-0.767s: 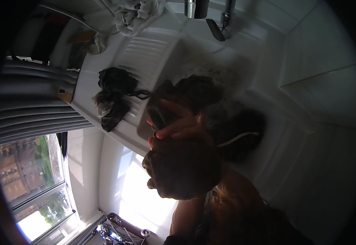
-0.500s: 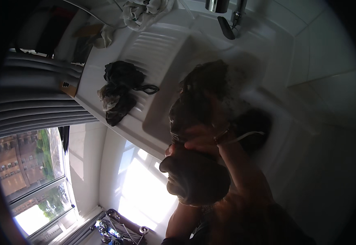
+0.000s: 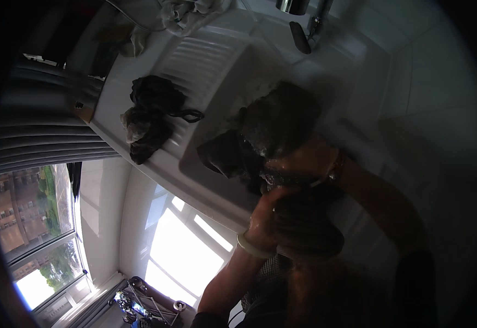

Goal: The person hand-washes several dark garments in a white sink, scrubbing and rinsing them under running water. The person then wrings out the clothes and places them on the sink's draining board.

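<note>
Held: one dark wet cloth point(image 3: 282, 109), bunched over the white laundry sink point(image 3: 186, 183); as I read it remotely, its long axis runs near to far, straight through the grip. Left hand point(image 3: 268, 210): fingers closed around the gathered cloth, near bunch point(image 3: 308, 229) just to the right. Right hand point(image 3: 303, 163): wrapped on the cloth just beyond the left, the closer of the two to the far bunch; dimness hides from me how firmly, and whether both bunches are one piece. Left of the grip, well apart: black fabric point(image 3: 156, 95) on a ribbed drainboard point(image 3: 197, 60). Beyond the grip: one lever faucet point(image 3: 301, 37).
</note>
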A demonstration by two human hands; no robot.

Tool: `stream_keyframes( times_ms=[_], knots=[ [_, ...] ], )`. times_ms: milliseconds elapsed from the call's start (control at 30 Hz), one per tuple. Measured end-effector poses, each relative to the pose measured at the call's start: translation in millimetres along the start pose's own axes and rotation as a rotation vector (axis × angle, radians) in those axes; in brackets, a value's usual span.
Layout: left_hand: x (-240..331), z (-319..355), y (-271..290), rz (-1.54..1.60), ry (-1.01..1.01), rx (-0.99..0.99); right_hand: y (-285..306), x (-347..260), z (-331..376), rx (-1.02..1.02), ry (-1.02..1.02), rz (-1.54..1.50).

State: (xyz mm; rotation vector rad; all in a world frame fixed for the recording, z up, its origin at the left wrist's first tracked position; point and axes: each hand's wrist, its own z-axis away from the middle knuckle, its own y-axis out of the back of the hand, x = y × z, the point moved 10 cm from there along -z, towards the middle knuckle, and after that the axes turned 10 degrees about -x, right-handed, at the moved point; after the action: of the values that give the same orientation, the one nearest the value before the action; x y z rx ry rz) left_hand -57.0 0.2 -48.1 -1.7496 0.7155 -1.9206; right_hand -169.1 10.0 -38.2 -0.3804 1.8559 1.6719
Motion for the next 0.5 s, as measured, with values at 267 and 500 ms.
stream_keyframes(
  times_ms=[267,500],
  knots=[
    [-22,-24,4,-0.274,0.265,0.050,24,-7,-11,-0.098,-0.151,0.100],
    [-66,-29,30,-0.053,0.609,0.180,-6,24,-15,-0.434,-0.610,0.184]
  ],
)
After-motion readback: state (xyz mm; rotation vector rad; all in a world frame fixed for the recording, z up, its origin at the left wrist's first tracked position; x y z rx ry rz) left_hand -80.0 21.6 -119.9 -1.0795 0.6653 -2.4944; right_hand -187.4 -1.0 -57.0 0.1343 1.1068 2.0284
